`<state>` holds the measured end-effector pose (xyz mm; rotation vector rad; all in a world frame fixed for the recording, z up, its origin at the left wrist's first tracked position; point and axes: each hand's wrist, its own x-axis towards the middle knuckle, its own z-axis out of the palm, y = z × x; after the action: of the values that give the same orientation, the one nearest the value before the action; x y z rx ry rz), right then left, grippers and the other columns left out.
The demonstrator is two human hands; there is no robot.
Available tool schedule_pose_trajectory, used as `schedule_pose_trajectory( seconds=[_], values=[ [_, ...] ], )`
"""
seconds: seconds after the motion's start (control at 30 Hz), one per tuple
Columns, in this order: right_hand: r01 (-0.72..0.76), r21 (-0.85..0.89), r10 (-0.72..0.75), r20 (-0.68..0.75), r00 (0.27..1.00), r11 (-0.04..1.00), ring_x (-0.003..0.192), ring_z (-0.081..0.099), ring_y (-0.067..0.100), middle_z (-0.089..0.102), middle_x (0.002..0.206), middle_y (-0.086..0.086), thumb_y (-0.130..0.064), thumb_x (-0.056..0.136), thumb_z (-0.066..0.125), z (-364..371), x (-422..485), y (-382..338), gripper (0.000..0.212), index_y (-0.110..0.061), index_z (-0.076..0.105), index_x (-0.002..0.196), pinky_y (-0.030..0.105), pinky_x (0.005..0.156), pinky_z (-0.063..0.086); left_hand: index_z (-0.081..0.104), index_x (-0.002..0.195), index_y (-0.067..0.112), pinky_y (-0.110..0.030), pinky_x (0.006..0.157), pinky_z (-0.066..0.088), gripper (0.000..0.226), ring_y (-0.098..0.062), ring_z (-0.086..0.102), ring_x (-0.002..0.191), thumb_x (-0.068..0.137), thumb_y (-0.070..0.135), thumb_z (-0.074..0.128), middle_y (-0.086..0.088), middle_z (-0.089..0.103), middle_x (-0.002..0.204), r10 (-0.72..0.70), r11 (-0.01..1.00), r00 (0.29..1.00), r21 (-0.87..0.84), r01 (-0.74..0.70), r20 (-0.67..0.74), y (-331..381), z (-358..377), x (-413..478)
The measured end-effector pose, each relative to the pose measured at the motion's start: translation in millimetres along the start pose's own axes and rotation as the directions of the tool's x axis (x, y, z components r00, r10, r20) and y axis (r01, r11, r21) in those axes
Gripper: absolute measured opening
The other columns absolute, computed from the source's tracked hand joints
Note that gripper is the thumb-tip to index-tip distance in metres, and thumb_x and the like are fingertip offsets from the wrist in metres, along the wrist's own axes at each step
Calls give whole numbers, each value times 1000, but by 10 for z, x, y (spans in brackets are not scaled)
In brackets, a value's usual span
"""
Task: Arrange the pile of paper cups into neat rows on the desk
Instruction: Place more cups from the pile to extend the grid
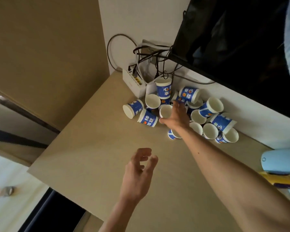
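Observation:
A jumbled pile of blue-and-white paper cups (206, 108) lies at the back of the beige desk (94, 148), some upright, some on their sides. My right hand (177, 115) reaches into the middle of the pile, thumb and fingers around an upright cup (165, 111). My left hand (139, 171) hovers above the bare desk nearer me, fingers curled apart, holding nothing. One cup (133, 108) lies on its side at the pile's left edge; another (163, 88) stands tilted at the back.
A white router box (132, 84) with tangled cables (151, 54) sits behind the pile against the wall. A dark screen (233, 47) overhangs at the right. A light blue device (279, 162) and yellow item (278, 180) lie at the desk's right edge.

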<state>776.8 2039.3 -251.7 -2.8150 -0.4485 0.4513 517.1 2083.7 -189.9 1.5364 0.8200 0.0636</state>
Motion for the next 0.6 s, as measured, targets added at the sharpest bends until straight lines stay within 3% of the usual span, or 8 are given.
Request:
schedule_pose_trajectory(
  seconds=[0.13,0.33,0.47,0.6],
  values=[
    [3,-60,-3,0,1000,998,143,36,33,36,154,9,-45,68,88,163,98,16,102,-22,32,149,55,101,48,66,107,33,-16,78,46,30,5,63,103,86,52,59,21,69,109,6,1000,1000,-14,-6,-14,-30,-97,97],
    [-18,78,27,-119,993,997,124,54,29,52,134,6,-36,71,86,139,75,43,76,-19,47,134,43,88,52,66,105,33,-25,84,51,24,0,65,104,86,45,58,19,70,106,64,997,994,-39,-67,-88,41,-206,164],
    [43,226,10,-228,974,973,124,52,24,53,136,2,-36,73,85,-178,-196,43,75,-20,47,136,39,94,48,65,108,31,-29,85,53,24,-3,64,106,87,43,61,20,69,108,143,990,987,5,-143,-71,170,-169,235],
    [86,380,-9,-200,980,921,127,51,17,53,142,-2,-34,72,87,-514,-730,87,83,-20,45,141,31,102,41,59,119,26,-27,90,49,38,0,57,113,86,29,77,20,62,119,272,945,962,186,-269,11,232,-19,334]
  ],
)
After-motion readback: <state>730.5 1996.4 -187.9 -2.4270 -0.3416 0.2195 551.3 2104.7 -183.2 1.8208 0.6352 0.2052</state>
